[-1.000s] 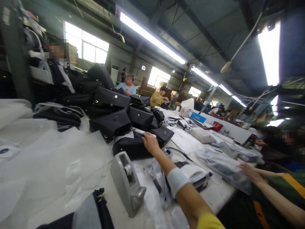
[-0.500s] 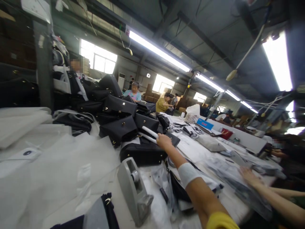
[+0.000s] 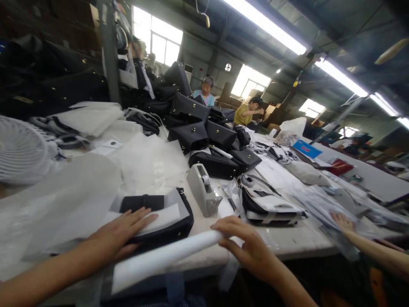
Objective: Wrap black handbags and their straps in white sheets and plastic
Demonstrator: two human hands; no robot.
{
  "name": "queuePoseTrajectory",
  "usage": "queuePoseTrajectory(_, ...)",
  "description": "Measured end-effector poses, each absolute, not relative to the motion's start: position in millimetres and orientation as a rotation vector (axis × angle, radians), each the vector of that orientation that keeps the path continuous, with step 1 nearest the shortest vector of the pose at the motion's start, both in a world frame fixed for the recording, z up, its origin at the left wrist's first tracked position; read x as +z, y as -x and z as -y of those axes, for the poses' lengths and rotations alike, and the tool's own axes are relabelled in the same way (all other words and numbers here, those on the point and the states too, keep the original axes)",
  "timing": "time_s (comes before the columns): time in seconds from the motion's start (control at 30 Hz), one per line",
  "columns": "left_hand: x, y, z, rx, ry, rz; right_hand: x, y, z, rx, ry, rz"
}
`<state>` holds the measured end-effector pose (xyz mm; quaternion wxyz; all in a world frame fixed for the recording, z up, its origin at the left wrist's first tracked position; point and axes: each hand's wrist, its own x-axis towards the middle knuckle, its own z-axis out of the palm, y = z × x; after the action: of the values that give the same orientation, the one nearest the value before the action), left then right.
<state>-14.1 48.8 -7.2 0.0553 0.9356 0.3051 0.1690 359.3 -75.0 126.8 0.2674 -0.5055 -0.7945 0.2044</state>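
My right hand (image 3: 244, 245) grips one end of a white roll (image 3: 166, 258), like rolled foam or paper, slanting across the table's front edge. My left hand (image 3: 136, 224) lies with fingers spread on a flat white strip (image 3: 168, 214) over a black bag (image 3: 180, 228). A small dark folded piece (image 3: 142, 202) sits beyond those fingers, on the same bag. Just past my hands stands a grey tape dispenser (image 3: 204, 189). Another white roll (image 3: 223, 152) rests on the pile of black bags (image 3: 191, 134) behind it.
A white fan (image 3: 22, 149) stands at the left by translucent sheets (image 3: 150, 162). Right of the dispenser lies a black-and-white bag (image 3: 271, 204) with a tape roll (image 3: 247, 181). A co-worker's hand (image 3: 343, 222) presses plastic wrapping at the right. Other people sit farther back.
My right hand has drawn back from the bag pile with a white roll, leaving another there. My left hand has come into view on the near bag. The view has turned left and down.
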Motion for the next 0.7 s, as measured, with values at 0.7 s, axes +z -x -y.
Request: queuePoseTrajectory(0.7,76,6,-59,-0.017,-2.497,-0.746,-12,-193,57,-0.472,1.327,1.893)
